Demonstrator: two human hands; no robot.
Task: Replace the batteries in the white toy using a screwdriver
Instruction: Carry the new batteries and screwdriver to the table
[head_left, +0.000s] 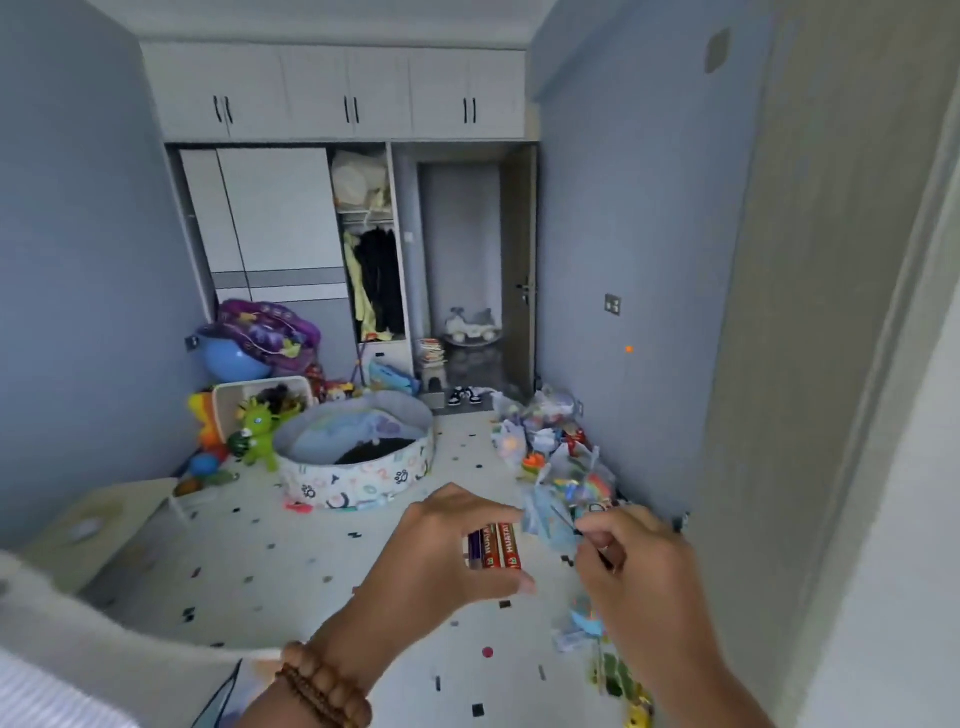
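Head view: I am looking down a narrow blue-walled room, with both hands raised over the speckled white floor mat (291, 566).
Left hand (447, 551): palm down, fingers and thumb curled round a small bunch of batteries; a beaded bracelet (322, 686) sits at the wrist.
Batteries (496, 545): red ones and a purple one lie side by side in the left hand, above the mat and just left of the right hand.
Right hand (634, 566): the fingertips pinch a thin dark tool that I take for the screwdriver (569, 524); its shaft slants up and left.
White toy: I cannot tell which thing near the hands it is; that patch is blurred.
Right edge: a toy pile (561, 447) hugs the foot of the blue wall (649, 260), running from beside the right hand toward the far doorway (462, 249).
Left edge: a low pale stool (98, 519) stands at the mat's near left side, with more toys against the wall beyond it.
Middle: a round fabric bin (358, 467) stands on the mat beyond the hands; open mat lies between it and me, and a lane of mat runs between the bin and the toy pile to the doorway.
Far end: a wardrobe (280, 218) fills the back wall, and a white ride-on car (470, 325) sits inside the doorway.
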